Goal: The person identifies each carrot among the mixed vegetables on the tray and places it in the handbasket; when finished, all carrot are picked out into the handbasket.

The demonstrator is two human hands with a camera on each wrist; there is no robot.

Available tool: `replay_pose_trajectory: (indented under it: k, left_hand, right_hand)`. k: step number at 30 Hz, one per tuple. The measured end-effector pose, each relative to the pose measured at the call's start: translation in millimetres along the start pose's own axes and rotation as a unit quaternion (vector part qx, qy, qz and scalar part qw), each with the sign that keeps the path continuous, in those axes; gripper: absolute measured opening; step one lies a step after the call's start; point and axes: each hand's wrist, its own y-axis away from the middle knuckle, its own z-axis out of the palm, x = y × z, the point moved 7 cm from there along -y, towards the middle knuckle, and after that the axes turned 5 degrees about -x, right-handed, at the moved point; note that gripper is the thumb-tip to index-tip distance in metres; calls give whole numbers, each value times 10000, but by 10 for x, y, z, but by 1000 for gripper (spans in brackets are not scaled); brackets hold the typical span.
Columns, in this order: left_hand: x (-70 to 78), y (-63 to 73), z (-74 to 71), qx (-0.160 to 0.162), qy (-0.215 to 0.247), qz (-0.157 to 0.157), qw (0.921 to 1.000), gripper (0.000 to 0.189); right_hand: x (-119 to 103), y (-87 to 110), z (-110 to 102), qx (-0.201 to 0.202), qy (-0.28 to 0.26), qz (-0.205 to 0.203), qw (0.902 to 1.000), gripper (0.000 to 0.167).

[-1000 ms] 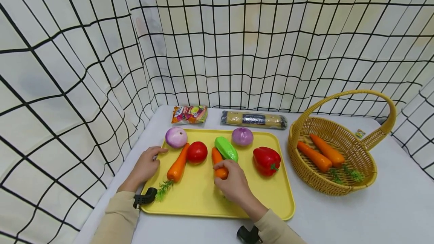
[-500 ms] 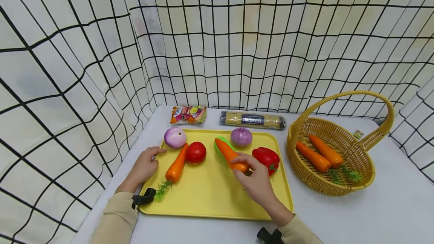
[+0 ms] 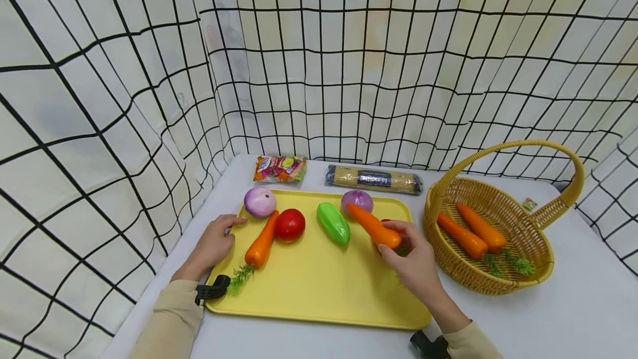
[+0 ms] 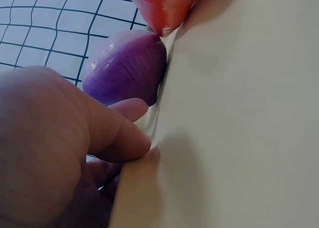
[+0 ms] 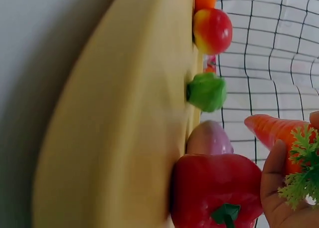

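Note:
My right hand (image 3: 413, 259) holds an orange carrot (image 3: 371, 226) by its thick end, above the right side of a yellow tray (image 3: 309, 287). Its green leaves (image 5: 301, 170) hang by the palm in the right wrist view. Below this hand lies a red bell pepper (image 5: 214, 188), mostly hidden in the head view. At the tray's left edge, my left hand (image 3: 214, 245) pinches the rim, thumb on top, close to a purple onion (image 4: 127, 66). Also on the tray are another carrot (image 3: 261, 245), a tomato (image 3: 290, 225), a green vegetable (image 3: 334, 223) and a second onion (image 3: 356, 200).
A wicker basket (image 3: 451, 270) with a tall handle stands right of the tray, with two carrots (image 3: 471, 231) inside. Behind the tray lie a colourful snack bag (image 3: 280, 169) and a pack of pasta (image 3: 374, 178). Black-gridded cloth walls rise at the back and sides.
My right hand has lifted the carrot off the tray and carried it rightward, past the green vegetable to over the pepper. The left hand stays at the tray's edge.

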Motion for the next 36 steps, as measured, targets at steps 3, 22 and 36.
replay_pose_trajectory:
  k: [3,22,36]
  left_hand:
    - [1,-5,2,-11,-10,-2,10000,44]
    - [11,5,-9,67,-76,91,9999,43]
    - [9,3,-5,85,-130,84,9998,43]
  right_hand:
    - [52,23,-102,138,-166,216,9995,38]
    - [89,133,-751,1516,-641,368,9857,34]
    - [172,168,-1272,2385,-1525,23,9591,25]
